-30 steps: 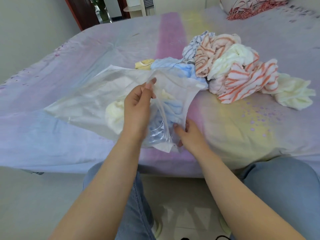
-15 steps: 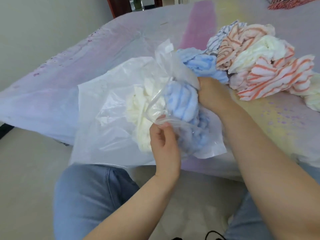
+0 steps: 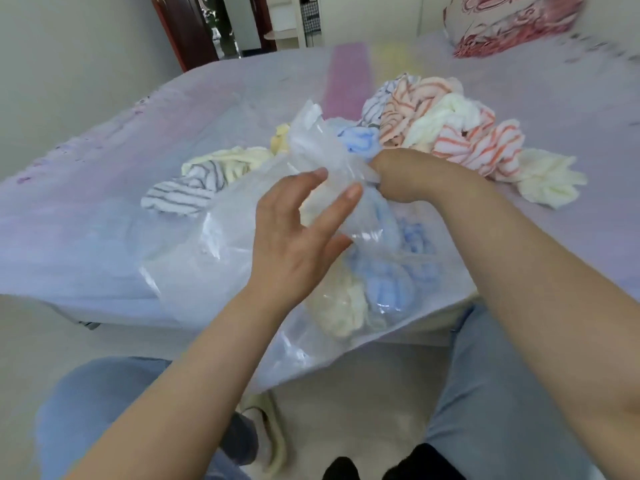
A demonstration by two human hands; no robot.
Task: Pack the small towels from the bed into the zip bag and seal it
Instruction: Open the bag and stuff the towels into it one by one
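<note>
Zip bag (image 3: pixel 221 251) at near bed (image 3: pixel 104 209) edge, part-filled. Left hand (image 3: pixel 298 237) spread against the film; right hand (image 3: pixel 398 178) at its mouth, grip hidden. Risk: overhanging bag slides off; loose towels (image 3: pixel 450 129) remain far right.

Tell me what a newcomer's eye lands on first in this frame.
Centre frame, the clear zip bag already holds blue and cream towels; the left hand spreads over it while the right hand pushes in at its mouth. Behind, to the right, an orange-striped towel pile waits on the bed.
</note>
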